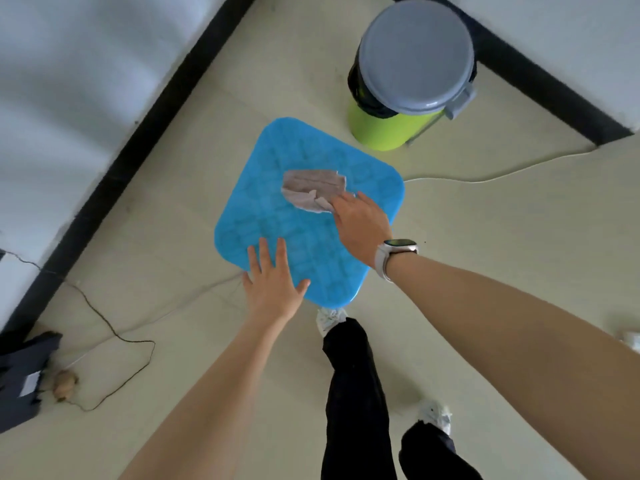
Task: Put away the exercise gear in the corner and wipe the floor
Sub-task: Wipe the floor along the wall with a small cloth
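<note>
Under the right hand (360,223), fingertips are touching the near edge of the grey cloth (311,190) w/ fingers extended, on the blue mat (277,220). Left hand (273,282) is lying flat, fingers spread, on the mat's near corner. Best bet: left keeps pinning the mat while right is gathering the cloth, bin (408,81) well beyond.

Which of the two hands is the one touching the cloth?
The right hand, the one with the watch on its wrist: its fingers reach the grey cloth on the blue stool. The left hand lies flat on the stool's near edge, apart from the cloth.

Cream floor (485,237), white walls (69,81), black skirting (138,140); green lidded bin (398,123) in corner.
</note>
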`<state>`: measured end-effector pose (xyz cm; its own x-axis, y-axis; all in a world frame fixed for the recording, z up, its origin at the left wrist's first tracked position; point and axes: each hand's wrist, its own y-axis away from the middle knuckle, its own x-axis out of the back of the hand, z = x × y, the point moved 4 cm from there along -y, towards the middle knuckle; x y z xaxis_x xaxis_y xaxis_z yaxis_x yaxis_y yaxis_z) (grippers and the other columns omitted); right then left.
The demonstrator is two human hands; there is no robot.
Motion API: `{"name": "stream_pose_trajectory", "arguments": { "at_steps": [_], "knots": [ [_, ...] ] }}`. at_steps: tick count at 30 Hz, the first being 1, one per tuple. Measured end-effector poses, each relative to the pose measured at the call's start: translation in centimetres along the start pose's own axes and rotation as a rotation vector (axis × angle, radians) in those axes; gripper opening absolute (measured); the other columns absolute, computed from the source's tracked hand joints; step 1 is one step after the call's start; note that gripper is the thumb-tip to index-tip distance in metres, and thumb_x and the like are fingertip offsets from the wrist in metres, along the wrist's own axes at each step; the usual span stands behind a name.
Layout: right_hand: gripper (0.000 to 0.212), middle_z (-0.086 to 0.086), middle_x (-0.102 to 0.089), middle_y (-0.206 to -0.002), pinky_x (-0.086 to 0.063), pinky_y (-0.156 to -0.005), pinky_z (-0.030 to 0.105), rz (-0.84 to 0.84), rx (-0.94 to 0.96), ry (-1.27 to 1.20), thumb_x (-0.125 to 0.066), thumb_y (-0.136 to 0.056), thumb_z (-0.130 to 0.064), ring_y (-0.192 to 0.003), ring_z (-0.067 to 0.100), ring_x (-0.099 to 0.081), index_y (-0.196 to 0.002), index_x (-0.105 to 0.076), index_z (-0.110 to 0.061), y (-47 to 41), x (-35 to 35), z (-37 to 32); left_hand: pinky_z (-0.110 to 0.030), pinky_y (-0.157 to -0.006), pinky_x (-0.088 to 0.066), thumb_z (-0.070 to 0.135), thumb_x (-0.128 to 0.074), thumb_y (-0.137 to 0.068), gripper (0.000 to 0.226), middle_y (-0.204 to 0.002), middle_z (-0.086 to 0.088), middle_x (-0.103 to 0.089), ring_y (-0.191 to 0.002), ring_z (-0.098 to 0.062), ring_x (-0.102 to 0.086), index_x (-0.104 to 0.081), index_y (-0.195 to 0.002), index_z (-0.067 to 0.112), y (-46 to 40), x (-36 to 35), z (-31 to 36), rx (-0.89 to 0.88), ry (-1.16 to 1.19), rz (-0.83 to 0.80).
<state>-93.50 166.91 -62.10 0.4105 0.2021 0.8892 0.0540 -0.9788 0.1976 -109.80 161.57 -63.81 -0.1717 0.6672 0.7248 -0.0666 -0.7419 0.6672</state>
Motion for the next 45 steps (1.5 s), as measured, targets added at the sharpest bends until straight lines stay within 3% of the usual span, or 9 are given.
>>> {"name": "stream_pose_trajectory", "arguments": {
  "at_steps": [4, 11, 21, 29, 32, 37, 40, 42, 45],
  "knots": [
    [0.031, 0.015, -0.065, -0.104, -0.038, -0.074, 0.035, -0.058, -0.289, -0.193, -0.035, -0.097, -0.014, -0.095, 0.036, -0.056, -0.122, -0.052, -0.013, 6.6, 4.3, 2.6, -0.049, -0.11, -0.024, 0.04, -0.06, -0.085, 0.083, -0.155, -0.015, -0.009, -0.143, -0.034, -0.009, -0.012, -0.148, 0.015, 2.7, 2.1, 3.1, -0.06, -0.002, 0.038],
    [0.029, 0.018, -0.066, -0.105, -0.042, -0.07, 0.039, 0.044, -0.669, -0.403, -0.034, -0.097, -0.018, -0.087, 0.04, -0.059, -0.126, -0.039, -0.013, 27.2, 11.1, 11.0, -0.045, -0.108, -0.028, 0.031, -0.062, -0.086, 0.077, -0.151, -0.013, -0.021, -0.136, -0.033, -0.025, -0.018, -0.146, 0.013, 13.9, -1.3, 17.1, -0.432, -0.043, -0.109],
    [0.027, 0.018, -0.069, -0.09, -0.051, -0.069, 0.042, 0.563, -1.21, -0.61, -0.039, -0.096, -0.017, -0.076, 0.039, -0.063, -0.119, -0.051, -0.015, 69.9, 18.7, 19.9, -0.035, -0.109, -0.028, 0.028, -0.059, -0.088, 0.073, -0.152, -0.007, -0.018, -0.14, -0.023, -0.022, -0.017, -0.146, 0.016, 44.4, -21.5, 40.4, -1.01, -0.268, -0.398],
    [0.031, 0.012, -0.071, -0.095, -0.048, -0.075, 0.036, 0.897, -1.533, -0.715, -0.046, -0.088, -0.024, -0.086, 0.029, -0.064, -0.104, -0.066, -0.006, 97.0, 18.5, 20.1, -0.031, -0.112, -0.019, 0.018, -0.058, -0.088, 0.064, -0.15, -0.005, -0.03, -0.139, -0.023, -0.024, -0.028, -0.144, 0.016, 68.6, -38.8, 51.6, -1.564, -0.645, -0.732],
    [0.021, 0.012, -0.069, -0.102, -0.044, -0.08, 0.03, 1.026, -1.59, -0.784, -0.049, -0.091, -0.01, -0.09, 0.024, -0.062, -0.106, -0.063, -0.004, 103.9, 18.1, 21.1, -0.032, -0.111, -0.023, 0.02, -0.061, -0.087, 0.069, -0.146, -0.006, -0.037, -0.138, -0.021, -0.026, -0.024, -0.145, 0.022, 73.8, -43.7, 53.7, -1.486, -0.803, -0.959],
    [0.018, -0.011, -0.059, -0.081, -0.037, -0.066, 0.003, 1.188, -1.639, -0.871, -0.047, -0.092, -0.002, -0.072, -0.003, -0.055, -0.098, -0.063, -0.007, 114.3, 18.6, 25.5, -0.021, -0.093, -0.033, 0.018, -0.062, -0.087, 0.074, -0.122, -0.006, -0.056, -0.117, -0.015, -0.05, -0.02, -0.147, 0.018, 80.9, -51.4, 59.3, -1.201, -0.925, -1.287],
    [0.018, -0.006, -0.059, -0.082, -0.041, -0.068, 0.013, 1.316, -1.727, -0.868, -0.048, -0.091, -0.002, -0.076, 0.002, -0.056, -0.102, -0.061, -0.007, 121.0, 19.0, 30.4, -0.021, -0.078, -0.04, 0.013, -0.06, -0.087, 0.028, -0.094, -0.004, -0.06, -0.09, -0.012, -0.054, -0.06, -0.115, 0.011, 84.9, -56.3, 65.4, -1.155, -0.846, -1.356],
    [0.021, 0.002, -0.059, -0.089, -0.041, -0.07, 0.022, 1.387, -1.834, -0.902, -0.051, -0.091, -0.006, -0.082, 0.016, -0.055, -0.112, -0.056, -0.008, 125.4, 19.5, 33.7, -0.022, -0.071, -0.041, 0.011, -0.058, -0.088, 0.007, -0.081, 0.0, -0.058, -0.078, -0.011, -0.052, -0.065, -0.091, 0.01, 87.8, -59.4, 69.6, -1.128, -0.806, -1.412],
    [0.032, 0.008, -0.059, -0.091, -0.041, -0.061, 0.019, 1.567, -1.941, -0.982, -0.057, -0.089, -0.013, -0.082, 0.021, -0.056, -0.12, -0.048, -0.013, 131.9, 21.4, 38.2, -0.026, -0.073, -0.046, 0.013, -0.058, -0.089, 0.003, -0.085, -0.001, -0.061, -0.082, -0.015, -0.057, -0.06, -0.091, 0.013, 93.7, -64.2, 75.9, -1.114, -0.73, -1.398]
  ]
}}
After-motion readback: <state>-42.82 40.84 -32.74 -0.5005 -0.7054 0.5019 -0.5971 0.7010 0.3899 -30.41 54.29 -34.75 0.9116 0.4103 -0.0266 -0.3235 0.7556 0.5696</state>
